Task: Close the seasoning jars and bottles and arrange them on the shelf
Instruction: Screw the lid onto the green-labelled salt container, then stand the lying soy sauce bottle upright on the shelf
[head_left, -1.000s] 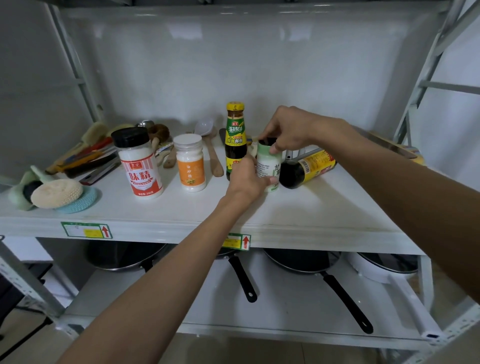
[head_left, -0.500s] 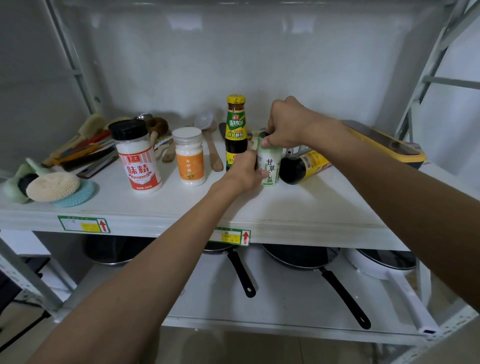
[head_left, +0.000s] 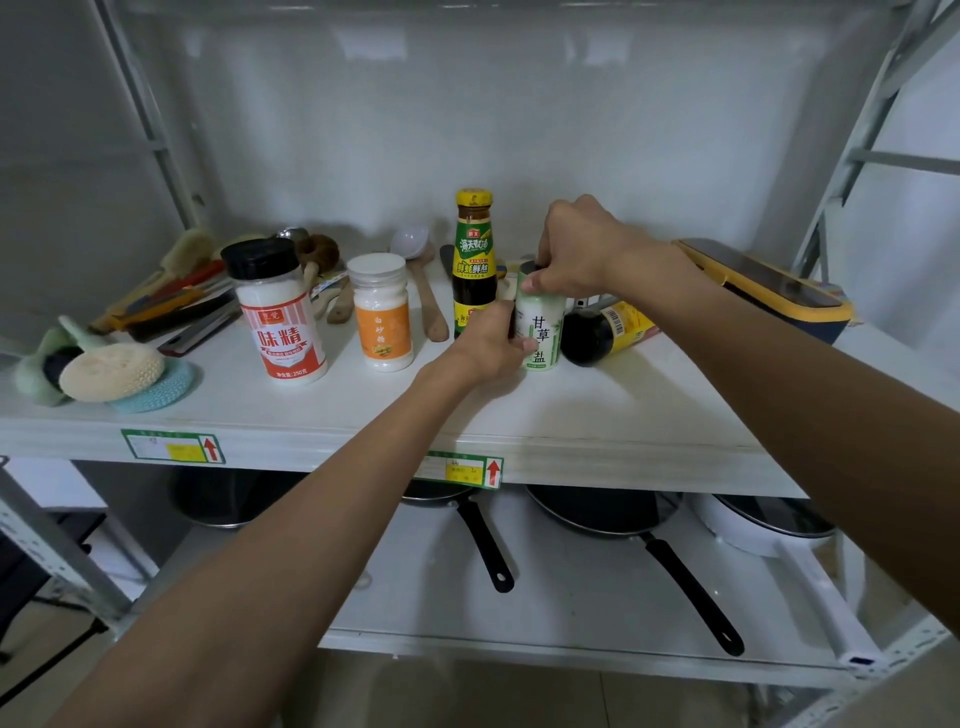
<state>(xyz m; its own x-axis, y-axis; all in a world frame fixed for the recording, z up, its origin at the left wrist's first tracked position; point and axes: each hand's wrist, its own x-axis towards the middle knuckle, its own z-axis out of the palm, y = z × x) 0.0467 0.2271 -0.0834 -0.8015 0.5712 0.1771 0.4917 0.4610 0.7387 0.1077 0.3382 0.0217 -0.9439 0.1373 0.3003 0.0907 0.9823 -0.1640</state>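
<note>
A small white-and-green salt jar (head_left: 543, 332) stands upright on the white shelf (head_left: 597, 415). My left hand (head_left: 488, 343) grips its body from the left. My right hand (head_left: 576, 249) is closed over its dark cap from above. Just behind the jar stands a dark sauce bottle with a yellow cap (head_left: 472, 260). A dark bottle with a yellow label (head_left: 605, 330) lies on its side to the right. Further left stand a white jar with an orange label (head_left: 382, 312) and a larger red-labelled jar with a black cap (head_left: 278, 312), both capped.
Brushes and utensils (head_left: 171, 296) lie at the back left, with scrub pads (head_left: 111, 371) near the left front edge. Wooden spoons (head_left: 428, 296) lie behind the jars. A yellow-edged box (head_left: 763, 286) sits at the right. Pans (head_left: 608, 512) rest on the lower shelf.
The salt jar now stands straighter on the shelf with its label facing me. My right hand has closed down lower over the cap, hiding most of it.
</note>
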